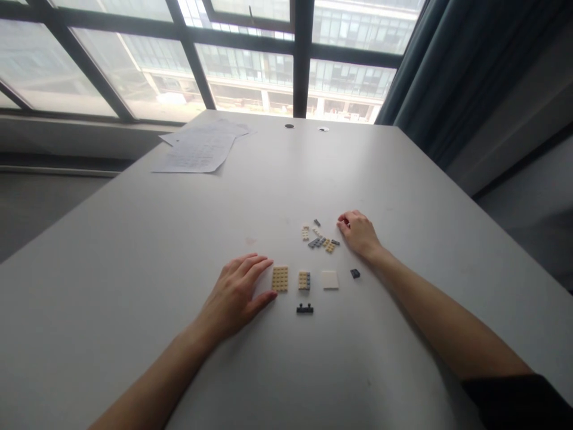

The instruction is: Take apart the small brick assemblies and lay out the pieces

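Note:
My left hand [239, 285] lies on the white table with its fingers spread, the tips right beside a tan studded plate [280, 279]. Nothing is held in it. To the right of that plate are a small tan-and-grey brick assembly [304, 280] and a smooth white square tile [330, 280]. A dark bar piece with two knobs [305, 309] lies nearer to me. My right hand [358, 232] rests with fingers curled in, right of a loose cluster of small grey, tan and white pieces [323, 242]. Whatever its fingers might enclose is hidden. A small black piece [355, 273] sits below it.
Printed paper sheets [197, 149] lie at the far left of the table [286, 191]. Two round fittings [289, 126] are set near the far edge. Beyond it stand large windows [250, 71], with a dark curtain [447, 77] on the right.

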`<action>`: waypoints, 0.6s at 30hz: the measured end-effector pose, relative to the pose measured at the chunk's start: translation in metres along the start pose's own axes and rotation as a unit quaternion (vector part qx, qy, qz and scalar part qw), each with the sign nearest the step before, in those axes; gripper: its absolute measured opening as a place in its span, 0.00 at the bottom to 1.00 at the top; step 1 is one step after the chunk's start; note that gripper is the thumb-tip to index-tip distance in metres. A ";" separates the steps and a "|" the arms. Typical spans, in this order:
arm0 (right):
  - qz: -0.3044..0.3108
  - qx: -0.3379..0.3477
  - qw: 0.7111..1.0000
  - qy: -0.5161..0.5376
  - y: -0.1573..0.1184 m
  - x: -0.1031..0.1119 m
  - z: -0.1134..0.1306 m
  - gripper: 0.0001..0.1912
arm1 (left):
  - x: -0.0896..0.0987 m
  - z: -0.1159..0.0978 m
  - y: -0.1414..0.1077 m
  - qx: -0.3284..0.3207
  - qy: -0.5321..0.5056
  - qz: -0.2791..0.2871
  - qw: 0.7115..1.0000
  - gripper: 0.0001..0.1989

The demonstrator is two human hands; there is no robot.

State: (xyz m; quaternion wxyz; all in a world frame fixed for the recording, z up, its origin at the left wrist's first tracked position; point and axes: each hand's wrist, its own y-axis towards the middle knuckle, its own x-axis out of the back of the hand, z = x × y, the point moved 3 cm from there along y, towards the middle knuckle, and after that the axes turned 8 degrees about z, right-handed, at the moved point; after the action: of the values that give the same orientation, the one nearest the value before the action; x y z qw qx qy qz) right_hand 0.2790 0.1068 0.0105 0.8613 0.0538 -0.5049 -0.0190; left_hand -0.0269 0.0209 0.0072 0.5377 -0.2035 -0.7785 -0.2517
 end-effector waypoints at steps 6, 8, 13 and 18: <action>-0.007 0.011 0.995 0.100 -0.035 0.022 0.006 0.12 | 0.007 -0.004 -0.003 -0.025 -0.003 -0.070 0.997 0.18; 0.020 0.026 0.976 0.217 -0.059 0.026 0.018 0.12 | 0.014 -0.016 -0.002 -0.050 -0.001 -0.100 0.994 0.17; 0.123 0.038 0.861 0.492 -0.121 0.021 0.059 0.10 | 0.025 -0.075 0.013 -0.165 -0.027 -0.109 0.980 0.18; 0.133 0.010 0.790 0.598 -0.144 0.003 0.068 0.10 | 0.017 -0.108 0.026 -0.215 -0.109 -0.133 0.961 0.10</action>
State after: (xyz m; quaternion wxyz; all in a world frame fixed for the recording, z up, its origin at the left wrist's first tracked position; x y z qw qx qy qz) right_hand 0.2243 -0.0414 0.0299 0.9846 -0.0045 0.1087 0.1368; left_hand 0.0620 -0.0238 0.0590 0.3544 -0.2352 -0.7802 -0.4586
